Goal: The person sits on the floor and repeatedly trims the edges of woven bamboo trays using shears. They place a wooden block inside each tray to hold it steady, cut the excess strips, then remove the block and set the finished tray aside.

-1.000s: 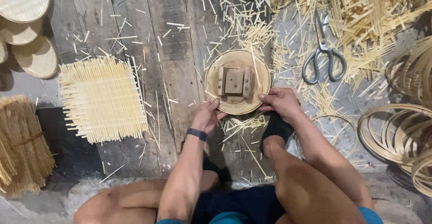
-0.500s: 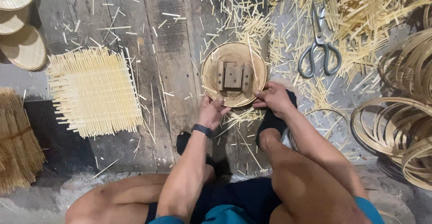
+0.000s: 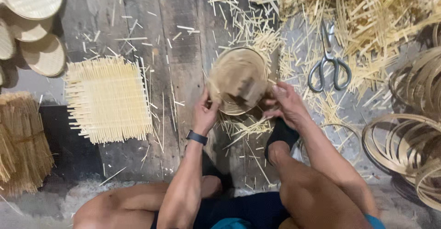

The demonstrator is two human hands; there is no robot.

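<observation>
Both hands (image 3: 204,114) (image 3: 285,104) now tilting round basket (image 3: 236,79) up

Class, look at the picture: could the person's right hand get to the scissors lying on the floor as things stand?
Probably yes, once it lets go. The right hand grips the round woven basket together with the left hand. The scissors lie just beyond it on loose bamboo strips, with nothing in between.

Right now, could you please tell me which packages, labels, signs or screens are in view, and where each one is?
Packages, labels, signs: none in view.
Wristband: on the left wrist, a dark band that may be a watch; no screen face shows.
</observation>
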